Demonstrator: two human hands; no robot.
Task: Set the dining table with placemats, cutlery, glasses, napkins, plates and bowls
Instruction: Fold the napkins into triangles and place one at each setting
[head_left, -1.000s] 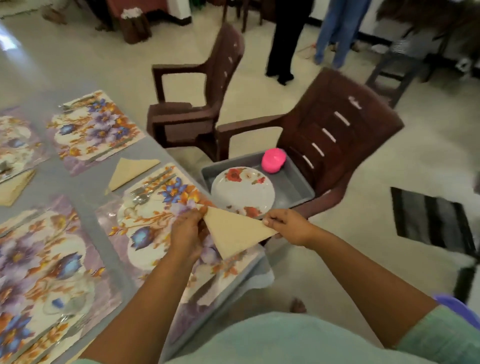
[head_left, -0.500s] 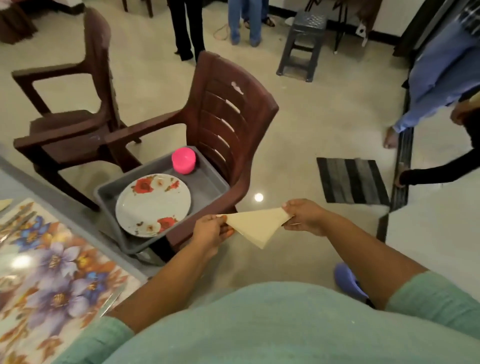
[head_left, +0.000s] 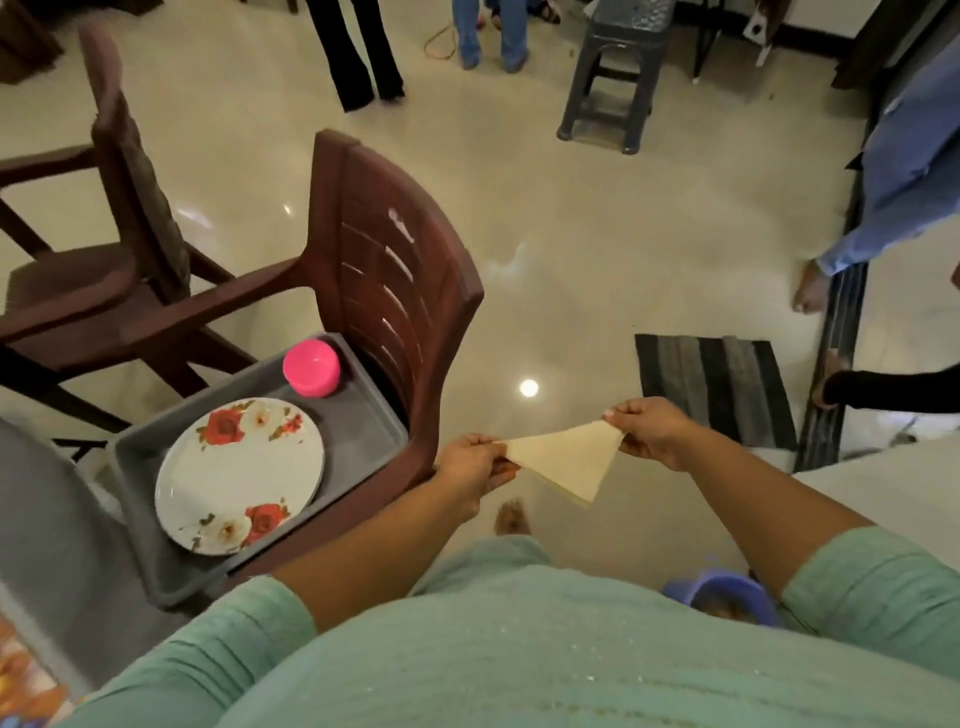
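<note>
A cream napkin (head_left: 566, 460) folded into a triangle hangs in the air over the floor, stretched between both hands. My left hand (head_left: 470, 467) pinches its left corner and my right hand (head_left: 652, 431) pinches its upper right corner. To the left, a grey tray (head_left: 363, 431) rests on the seat of a brown plastic chair (head_left: 395, 280). In the tray lie a white plate with red flowers (head_left: 239, 473) and an upturned pink bowl (head_left: 311, 368). A sliver of a floral placemat (head_left: 23, 680) shows at the bottom left on the grey table (head_left: 47, 530).
A second brown chair (head_left: 104, 270) stands at the left. A grey stool (head_left: 615, 73) and several people's legs are at the far side. A striped mat (head_left: 714, 387) lies on the floor to the right, next to more people.
My view has swung right, away from the table toward the chair and floor. Both hands carried the napkin off the placemat and now hold it over the floor, right of the chair.
</note>
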